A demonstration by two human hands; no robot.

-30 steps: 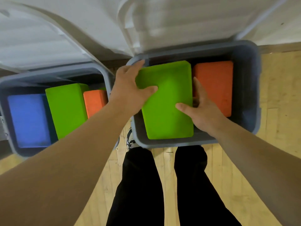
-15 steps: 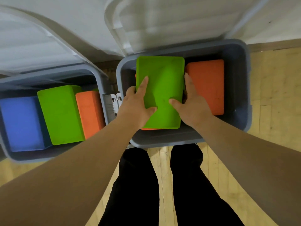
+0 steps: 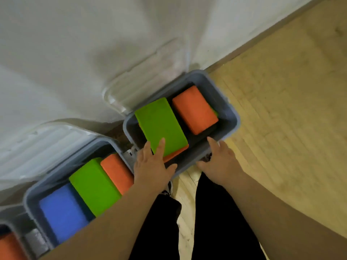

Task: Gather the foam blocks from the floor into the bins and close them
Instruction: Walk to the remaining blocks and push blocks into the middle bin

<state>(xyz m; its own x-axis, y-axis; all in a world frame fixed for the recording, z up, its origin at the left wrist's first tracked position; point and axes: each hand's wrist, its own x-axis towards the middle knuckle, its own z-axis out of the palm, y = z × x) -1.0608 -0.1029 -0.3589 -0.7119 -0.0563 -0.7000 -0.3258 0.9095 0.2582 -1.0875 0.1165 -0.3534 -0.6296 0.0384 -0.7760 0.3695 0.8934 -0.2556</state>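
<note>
The grey plastic right bin (image 3: 231, 117), lid raised, holds a flat green foam block (image 3: 159, 122) atop a lower orange foam block (image 3: 177, 152) beside a second orange foam block (image 3: 194, 109); the open grey plastic left bin (image 3: 28, 201) holds a blue foam block (image 3: 62, 212), a bright green foam block (image 3: 93, 184) and a small orange foam block (image 3: 116, 169) side by side.

Setting: indoor studio or gym-type room; exact kind uncertain.
Evidence: pale strip-wood floor (image 3: 281, 91); plain white wall (image 3: 75, 44) with dark baseboard (image 3: 262, 37); grey storage bins (image 3: 232, 117) lined along the wall, clear lids (image 3: 146, 81) propped open; green, orange and blue foam blocks (image 3: 159, 124) stored inside.
</note>
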